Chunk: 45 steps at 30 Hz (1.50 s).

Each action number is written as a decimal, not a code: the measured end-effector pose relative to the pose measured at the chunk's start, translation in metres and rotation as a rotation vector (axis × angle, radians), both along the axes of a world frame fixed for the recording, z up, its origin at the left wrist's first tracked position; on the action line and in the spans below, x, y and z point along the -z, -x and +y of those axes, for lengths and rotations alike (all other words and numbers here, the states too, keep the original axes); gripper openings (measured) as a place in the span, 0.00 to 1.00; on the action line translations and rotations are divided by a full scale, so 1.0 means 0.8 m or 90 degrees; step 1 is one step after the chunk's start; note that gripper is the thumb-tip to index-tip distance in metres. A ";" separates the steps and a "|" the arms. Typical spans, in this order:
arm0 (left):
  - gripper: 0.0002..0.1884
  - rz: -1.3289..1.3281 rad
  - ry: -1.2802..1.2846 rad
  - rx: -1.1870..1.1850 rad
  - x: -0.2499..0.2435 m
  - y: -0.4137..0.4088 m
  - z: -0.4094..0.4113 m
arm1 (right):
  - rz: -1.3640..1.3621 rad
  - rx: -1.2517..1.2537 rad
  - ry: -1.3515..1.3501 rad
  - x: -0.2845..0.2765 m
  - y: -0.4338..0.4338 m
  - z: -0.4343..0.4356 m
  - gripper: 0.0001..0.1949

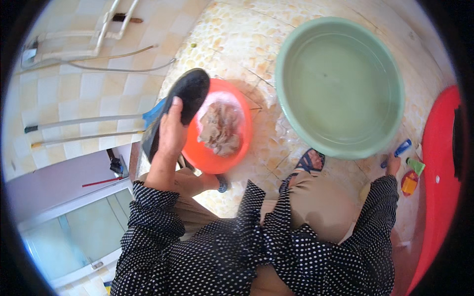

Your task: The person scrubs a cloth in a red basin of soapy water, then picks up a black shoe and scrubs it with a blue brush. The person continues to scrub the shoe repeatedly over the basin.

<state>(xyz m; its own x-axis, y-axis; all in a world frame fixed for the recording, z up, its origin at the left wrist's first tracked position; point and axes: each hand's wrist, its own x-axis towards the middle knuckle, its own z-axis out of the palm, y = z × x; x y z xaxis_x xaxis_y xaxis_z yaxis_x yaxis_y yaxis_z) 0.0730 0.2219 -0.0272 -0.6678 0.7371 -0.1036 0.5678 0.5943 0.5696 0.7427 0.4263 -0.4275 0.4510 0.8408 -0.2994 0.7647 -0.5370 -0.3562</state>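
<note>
My left hand grips a long black shoe-like thing, tilted over the left side of an orange-red plastic basin. In the basin, a bunched beige cloth sits in white suds. Far to the right, my right hand is low by the floor, its fingers at a blue thing with a slim shape. The hand is small and partly hidden, so its hold is unclear. Close beside it lie a green tube and an orange-yellow bar on a red dish.
A large green tub of water stands ahead on the right. A red curved object edges the right side. Two long-handled tools lean at the left tiled wall, near pipes and a hose. The tiled floor looks wet.
</note>
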 end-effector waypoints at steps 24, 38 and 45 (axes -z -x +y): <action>0.17 0.099 0.115 0.315 0.034 0.034 -0.045 | -0.011 -0.814 0.052 -0.182 0.445 -0.020 0.24; 0.18 0.315 0.082 0.375 0.130 0.038 -0.025 | 0.384 -0.635 -0.133 -0.307 0.488 -0.038 0.22; 0.15 0.692 0.164 0.640 0.140 0.014 0.005 | 0.588 -0.732 0.027 -0.408 0.593 -0.074 0.21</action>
